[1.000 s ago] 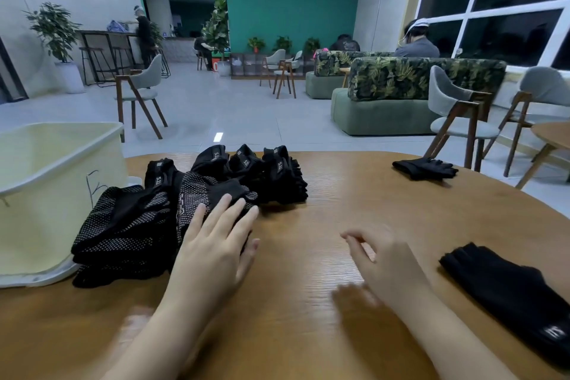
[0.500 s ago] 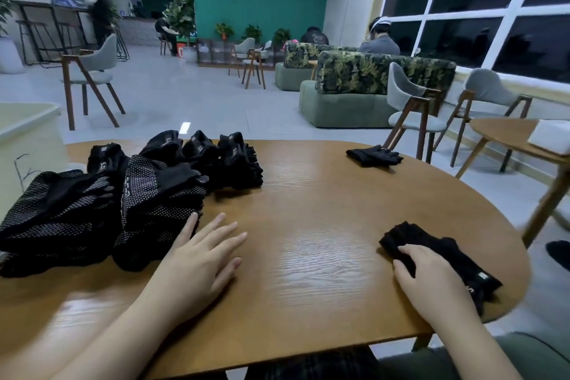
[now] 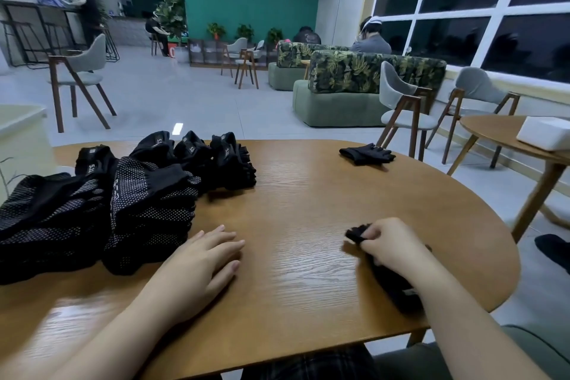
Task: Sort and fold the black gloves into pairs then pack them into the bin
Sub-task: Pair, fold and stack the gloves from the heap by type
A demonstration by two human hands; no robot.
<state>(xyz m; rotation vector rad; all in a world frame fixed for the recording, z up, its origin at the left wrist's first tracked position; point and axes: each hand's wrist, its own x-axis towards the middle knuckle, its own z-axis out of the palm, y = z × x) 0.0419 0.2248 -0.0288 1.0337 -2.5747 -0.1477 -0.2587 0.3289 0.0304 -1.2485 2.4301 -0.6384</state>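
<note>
From the head view, the right hand (image 3: 390, 244) grasps a black glove (image 3: 394, 284) on the wooden table (image 3: 308, 194), fingers curled round its end. Left of it, the left hand (image 3: 200, 259) lies flat and released beside the stacked gloves (image 3: 129, 194). Another glove pair (image 3: 367, 154) lies at the table's far edge.

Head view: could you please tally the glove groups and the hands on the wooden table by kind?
Large glove heap: 1
Separate glove bundles: 2 (far glove bundle, gripped glove bundle)
Hands: 2 (left hand, right hand)
Total: 5
</note>
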